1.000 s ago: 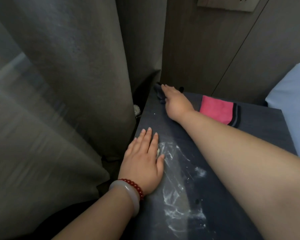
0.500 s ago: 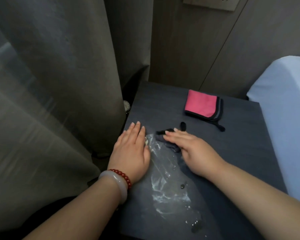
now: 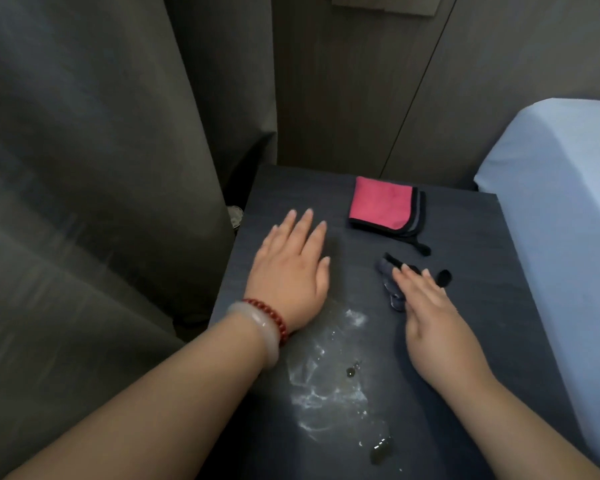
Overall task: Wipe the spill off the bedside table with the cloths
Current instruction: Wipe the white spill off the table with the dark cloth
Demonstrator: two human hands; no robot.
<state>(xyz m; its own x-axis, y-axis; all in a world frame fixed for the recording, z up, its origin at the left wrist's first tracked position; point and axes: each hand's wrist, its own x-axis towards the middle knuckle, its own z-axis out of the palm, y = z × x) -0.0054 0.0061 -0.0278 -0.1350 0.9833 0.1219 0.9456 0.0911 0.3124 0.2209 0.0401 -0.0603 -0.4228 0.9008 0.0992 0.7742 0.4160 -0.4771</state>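
the dark cloth (image 3: 388, 269) was slid right of the spill (image 3: 329, 386) by the right hand (image 3: 433, 327), fingers straight as on the left hand (image 3: 288, 271), so wet was left.

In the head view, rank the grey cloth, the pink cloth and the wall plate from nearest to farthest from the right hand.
1. Grey cloth, under the right hand at its fingertips.
2. Pink cloth, folded, farther back.
3. Wall plate, at the frame's top.

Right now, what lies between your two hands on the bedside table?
Head view: bare table between the left hand and right hand, with the spill reaching in near the wrists.
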